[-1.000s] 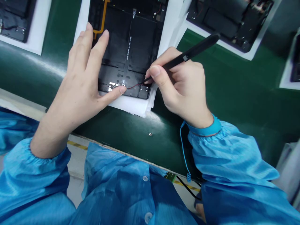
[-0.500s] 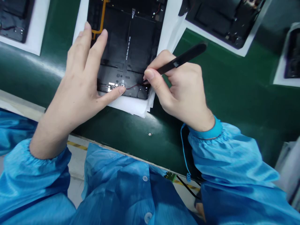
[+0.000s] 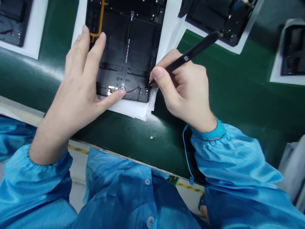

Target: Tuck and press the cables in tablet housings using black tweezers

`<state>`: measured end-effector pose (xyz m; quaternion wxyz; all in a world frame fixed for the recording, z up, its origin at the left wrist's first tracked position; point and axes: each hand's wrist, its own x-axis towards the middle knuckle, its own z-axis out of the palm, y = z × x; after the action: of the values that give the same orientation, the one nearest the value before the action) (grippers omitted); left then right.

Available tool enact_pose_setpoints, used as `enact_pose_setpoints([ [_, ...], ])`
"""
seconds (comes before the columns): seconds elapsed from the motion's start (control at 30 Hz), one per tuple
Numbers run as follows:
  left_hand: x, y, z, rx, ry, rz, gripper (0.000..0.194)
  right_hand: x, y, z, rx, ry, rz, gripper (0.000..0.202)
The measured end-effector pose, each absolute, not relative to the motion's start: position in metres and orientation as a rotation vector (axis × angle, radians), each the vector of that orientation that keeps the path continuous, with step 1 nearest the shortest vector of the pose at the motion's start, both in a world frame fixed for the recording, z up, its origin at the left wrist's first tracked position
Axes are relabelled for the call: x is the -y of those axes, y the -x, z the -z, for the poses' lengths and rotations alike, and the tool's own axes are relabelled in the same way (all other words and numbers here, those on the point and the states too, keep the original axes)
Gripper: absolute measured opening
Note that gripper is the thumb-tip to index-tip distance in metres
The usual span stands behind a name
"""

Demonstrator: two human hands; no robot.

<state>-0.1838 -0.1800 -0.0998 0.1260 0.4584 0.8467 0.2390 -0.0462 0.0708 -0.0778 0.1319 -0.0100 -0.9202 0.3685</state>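
An opened black tablet [image 3: 140, 47] lies on white sheets [image 3: 133, 109], its inside facing up. My left hand [image 3: 82, 76] is spread over its left side, thumb tip by the small circuit board [image 3: 111, 89] at the near edge. From that board a thin dark red wire [image 3: 133, 89] runs right toward the near right corner. My right hand [image 3: 184, 86] grips black tweezers [image 3: 193, 51] like a pen, the tip beside the wire's right end. Whether the tip pinches the wire I cannot tell. An orange flex cable [image 3: 101, 20] sits at the tablet's upper left.
More opened tablets lie on white sheets at the left [image 3: 11, 24], upper right [image 3: 214, 19] and far right [image 3: 294, 51]. A small screw-like piece [image 3: 151, 137] rests on the green mat [image 3: 114, 133]. A coiled blue cord [image 3: 187, 152] hangs from my right wristband.
The tweezers' tip and my right hand have shifted slightly right along the wire, toward the tablet's edge. More of the wire shows now. My left hand keeps its place on the tablet.
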Motion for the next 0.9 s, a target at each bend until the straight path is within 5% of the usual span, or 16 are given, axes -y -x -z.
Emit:
enact_pose_setpoints([
  [0.4,0.178,0.179,0.100,-2.484,-1.256,-0.772,0.110,-0.071,0.050,0.086,2.546,0.124,-1.278,0.048],
  [0.6,0.155,0.195,0.060,-2.609,-1.246,-0.707,0.127,-0.081,0.032,0.072,2.302,0.174,-1.657,0.045],
  [0.77,0.026,0.254,0.010,-2.519,-1.130,-0.741,0.070,-0.102,-0.036,0.046,2.064,0.509,-1.859,0.047],
  [0.9,-0.084,0.293,0.018,-2.560,-0.861,-0.537,0.048,-0.107,-0.112,0.037,1.992,0.755,-1.832,0.050],
])
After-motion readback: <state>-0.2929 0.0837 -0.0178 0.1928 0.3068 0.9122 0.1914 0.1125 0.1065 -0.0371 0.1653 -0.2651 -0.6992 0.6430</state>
